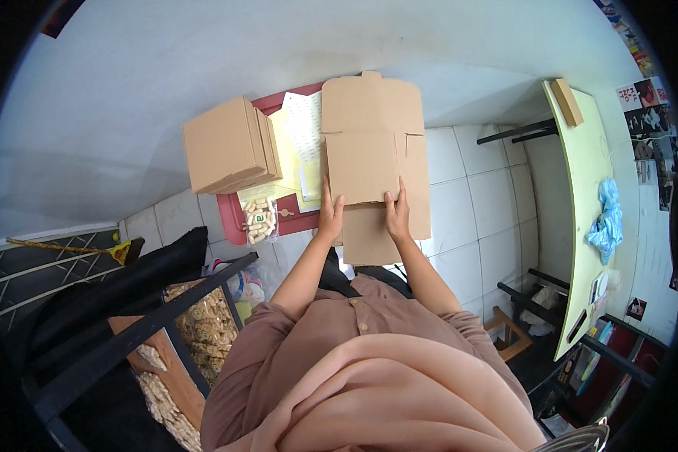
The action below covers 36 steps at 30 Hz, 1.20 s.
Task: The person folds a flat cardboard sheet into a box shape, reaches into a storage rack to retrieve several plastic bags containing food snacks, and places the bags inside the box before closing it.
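Observation:
A brown cardboard box, partly unfolded, lies before me over the right side of a red table. Its far flap is laid out toward the wall, and a nearer flap extends toward my body. My left hand grips the left edge of the middle panel, thumb on top. On the opposite side my right hand holds the panel's right edge in the same way. The undersides of both hands' fingers are partly hidden by the cardboard.
Folded cardboard boxes stand stacked on the table's left. Papers lie beside them, and a clear bag of pale, short pieces is nearer. A light green table at right carries a blue plastic bag. A dark rack stands at lower left.

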{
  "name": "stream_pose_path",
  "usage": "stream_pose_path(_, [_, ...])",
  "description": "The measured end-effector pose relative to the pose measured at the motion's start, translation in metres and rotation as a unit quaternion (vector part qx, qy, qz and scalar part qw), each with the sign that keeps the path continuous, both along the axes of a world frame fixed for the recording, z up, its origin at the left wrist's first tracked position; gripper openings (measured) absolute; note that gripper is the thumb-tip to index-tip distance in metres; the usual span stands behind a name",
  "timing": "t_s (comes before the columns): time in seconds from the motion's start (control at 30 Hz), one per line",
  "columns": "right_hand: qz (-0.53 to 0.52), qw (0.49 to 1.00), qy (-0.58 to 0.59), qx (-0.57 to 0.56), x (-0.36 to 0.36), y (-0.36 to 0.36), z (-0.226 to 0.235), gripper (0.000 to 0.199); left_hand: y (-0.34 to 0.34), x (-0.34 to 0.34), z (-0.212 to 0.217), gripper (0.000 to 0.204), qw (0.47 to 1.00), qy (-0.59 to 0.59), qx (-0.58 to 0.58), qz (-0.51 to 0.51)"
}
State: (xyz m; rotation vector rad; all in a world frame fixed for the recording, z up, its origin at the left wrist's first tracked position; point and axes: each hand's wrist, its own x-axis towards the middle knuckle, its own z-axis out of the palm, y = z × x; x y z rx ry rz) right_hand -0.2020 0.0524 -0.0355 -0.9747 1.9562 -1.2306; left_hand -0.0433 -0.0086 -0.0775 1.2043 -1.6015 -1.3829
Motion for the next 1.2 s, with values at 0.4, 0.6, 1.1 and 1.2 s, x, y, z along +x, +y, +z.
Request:
stream_pose_path(0.4, [-0.059, 0.948, -0.314, -0.002, -0.015, 0.023, 0.06, 0.064, 0.034, -0.005, 0.069, 0.048, 0.975, 0.16, -0.061, 0.142])
stream_pose_path(0.6, [0.139, 0.986, -0.093, -0.019, 0.009, 0.053, 0.043, 0.056, 0.117, 0.026, 0.087, 0.049, 0.961, 0.062, -0.122, 0.24])
stream_pose_path(1.1, [0.589, 0.805, -0.07, 0.032, 0.2, 0.083, 0.09, 0.057, 0.302, 0.181, 0.112, 0.06, 0.866, 0.097, -0.004, 0.49])
stream_pose_path(1.2, [0.706, 0.701, -0.092, -0.025, 0.254, 0.098, 0.124, 0.058, 0.355, 0.22, 0.105, 0.059, 0.793, 0.162, 0.011, 0.587])
